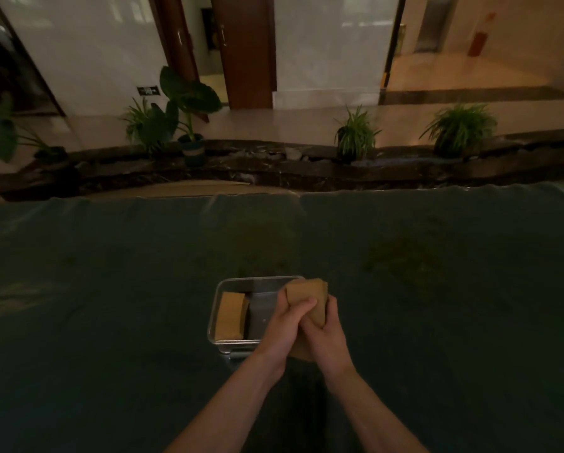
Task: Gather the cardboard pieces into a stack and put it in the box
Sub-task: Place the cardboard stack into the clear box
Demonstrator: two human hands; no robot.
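Observation:
A stack of brown cardboard pieces (307,295) is gripped between both my hands, over the right side of a shallow metal box (212,317). My left hand (282,326) wraps the stack from the left with its thumb across the front. From the right side, my right hand (325,338) clasps the same stack. The stack's lower part is hidden by my fingers. Another cardboard stack (231,314) lies flat in the left half of the box.
The box stands near the front middle of a table under a dark green cloth (111,289). Beyond the table's far edge runs a dark stone ledge (274,171) with several potted plants (355,135).

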